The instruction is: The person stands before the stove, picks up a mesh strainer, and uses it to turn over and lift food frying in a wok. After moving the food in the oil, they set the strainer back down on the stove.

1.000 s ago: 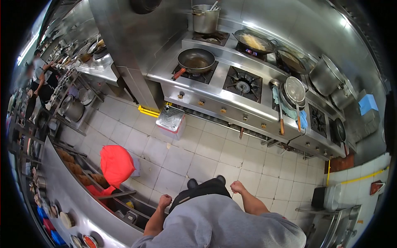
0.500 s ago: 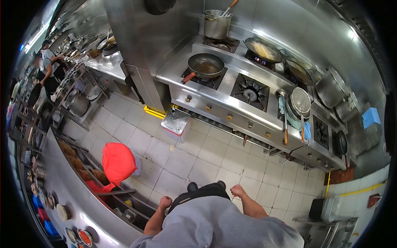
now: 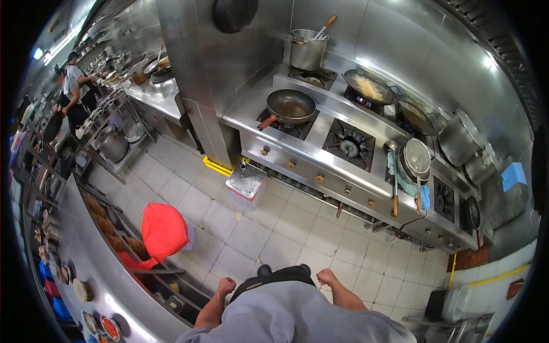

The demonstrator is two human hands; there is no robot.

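My left hand (image 3: 227,284) hangs beside my hip with its fingers curled in; nothing shows in it. On the other side, my right hand (image 3: 326,278) is also closed in a loose fist over the tiled floor, touching nothing. Ahead of me runs a steel stove (image 3: 269,143). On its front left burner sits a dark frying pan (image 3: 291,107) with a little brown liquid and a wooden handle. Behind it, a wok (image 3: 370,87) with pale bubbling food stands over a lit flame. A tall pot (image 3: 309,54) with a wooden-handled utensil stands at the back.
Left of me are a steel counter (image 3: 97,268) and a red bag (image 3: 163,231). A lidded metal bin (image 3: 247,180) stands by the pillar. A strainer (image 3: 417,156) and a ladle (image 3: 395,183) lie at the stove's right. Two people (image 3: 74,91) work far left.
My view has tilted up slightly, so the stove and pans sit lower in the picture. Both hands stay at my sides, closed. The pans have not moved on the stove.
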